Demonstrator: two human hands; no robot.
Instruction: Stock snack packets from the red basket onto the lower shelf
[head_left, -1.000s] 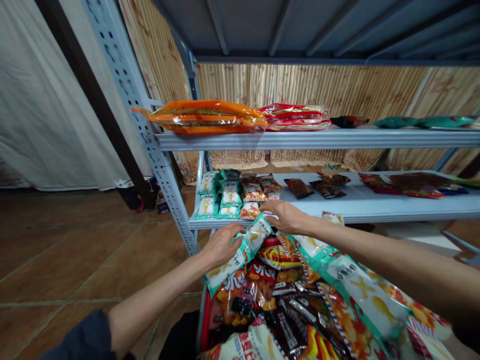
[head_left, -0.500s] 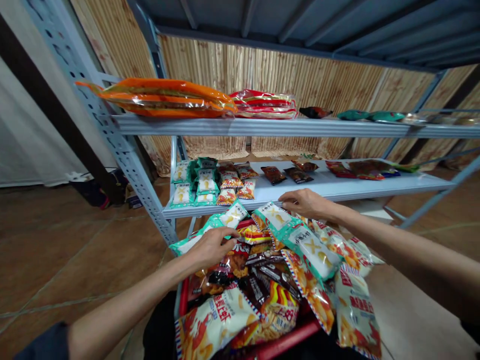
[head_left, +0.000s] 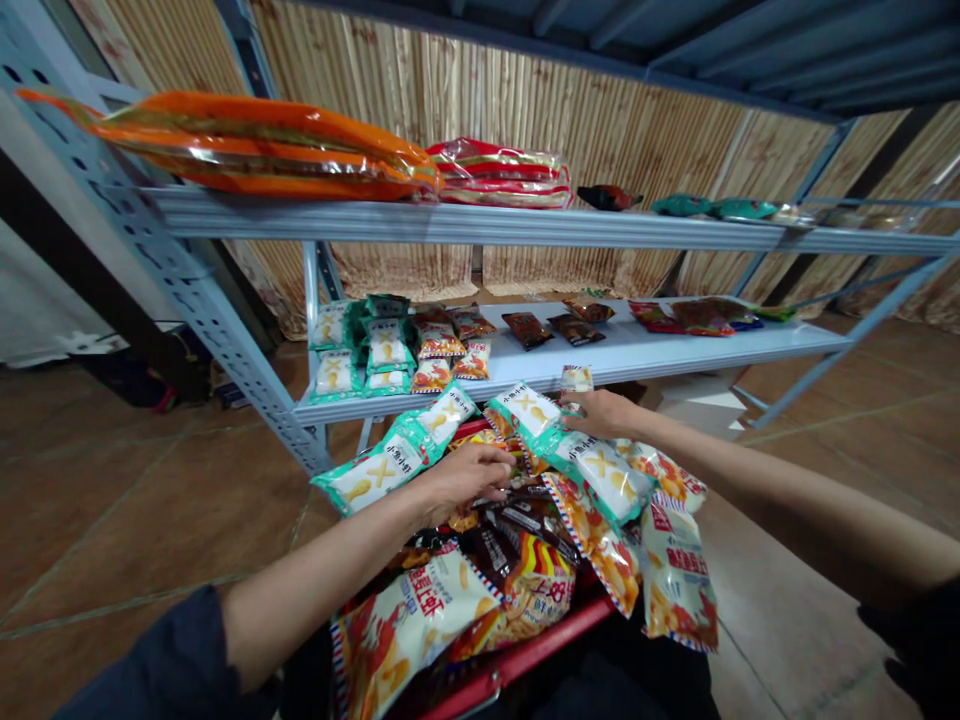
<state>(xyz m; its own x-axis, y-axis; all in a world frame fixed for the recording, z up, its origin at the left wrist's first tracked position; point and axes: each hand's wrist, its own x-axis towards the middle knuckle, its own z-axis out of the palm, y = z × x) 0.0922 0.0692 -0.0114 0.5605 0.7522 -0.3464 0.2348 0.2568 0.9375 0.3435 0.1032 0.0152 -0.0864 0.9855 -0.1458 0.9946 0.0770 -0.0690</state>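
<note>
Between the fingers of my right hand [head_left: 600, 412] is a small pale snack bag [head_left: 577, 379], its top sticking up at the shelf's front edge; the hand covers the rest. My left hand [head_left: 472, 474] is over the red basket [head_left: 551, 645], fingers loosely bent and apart, with nothing visible in them. Joined green-and-white snack bags [head_left: 609, 478] lie on the right of the heap, and more green-and-white bags [head_left: 380, 473] lie on its left, partly behind my left forearm. Orange-and-white snack bags [head_left: 681, 580] hang over the basket's right side. Dark brown packets [head_left: 525, 540] fill the middle.
The lower shelf [head_left: 637, 353] holds stacked green bags [head_left: 386, 343], orange bags [head_left: 472, 360] and brown packets [head_left: 527, 330]. Above, the upper shelf [head_left: 487, 230] carries a large orange package [head_left: 262, 150] and a red one [head_left: 502, 175]. A metal upright [head_left: 187, 310] stands at left.
A small pale bag now shows in my right hand. My left hand has shifted right over the heap. The whole view has moved, so the shelves sit further left and higher.
</note>
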